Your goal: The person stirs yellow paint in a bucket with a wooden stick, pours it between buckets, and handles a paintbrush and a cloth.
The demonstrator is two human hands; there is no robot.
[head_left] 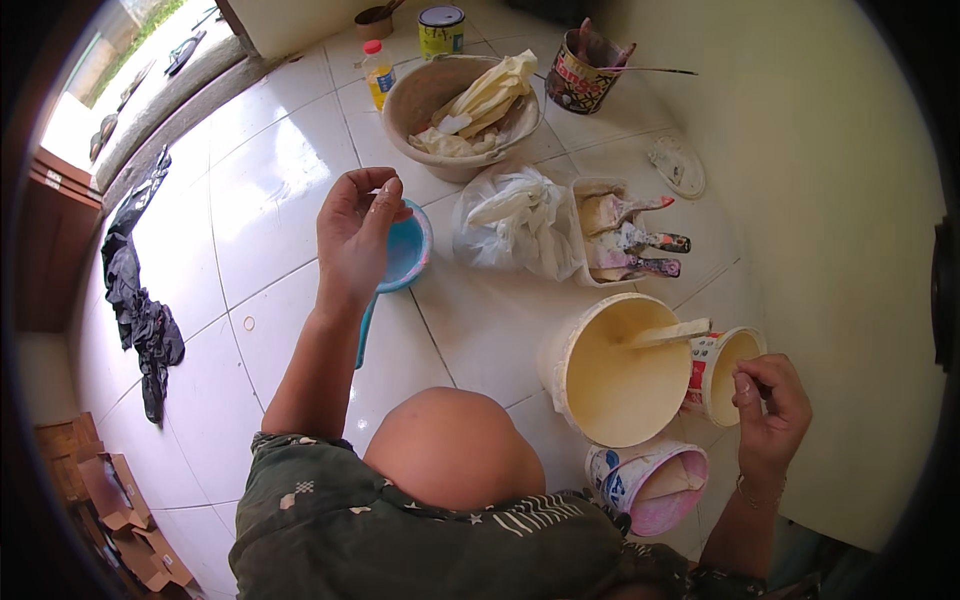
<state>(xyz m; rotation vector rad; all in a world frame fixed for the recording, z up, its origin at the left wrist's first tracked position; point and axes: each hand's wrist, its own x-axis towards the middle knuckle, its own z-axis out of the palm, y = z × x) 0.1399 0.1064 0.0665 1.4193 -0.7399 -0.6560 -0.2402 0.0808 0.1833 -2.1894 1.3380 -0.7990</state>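
My left hand (362, 222) is raised over the blue dipper (420, 250), its fingers curled and pressed to the thumb; whatever they pinch, if anything, is too small to make out. The dipper's handle points toward me. At the right, my right hand (768, 408) is also closed in a pinch, beside a small white-and-red tub (718, 372); its contents cannot be made out. Left of that tub stands a large bucket of cream-coloured paint (620, 390), a stirring stick (672, 334) leaning in it. Nearer me, a pink-stained bucket (655, 490) is tilted.
Beyond the bucket lie a tray (602, 272) with several putty knives and a clear plastic bag (520, 225). Farther off are a basin (400, 110) of crumpled wrapping, a bottle (378, 75), tins and a lid (678, 165). Black cloth (130, 290) lies left; a wall rises right.
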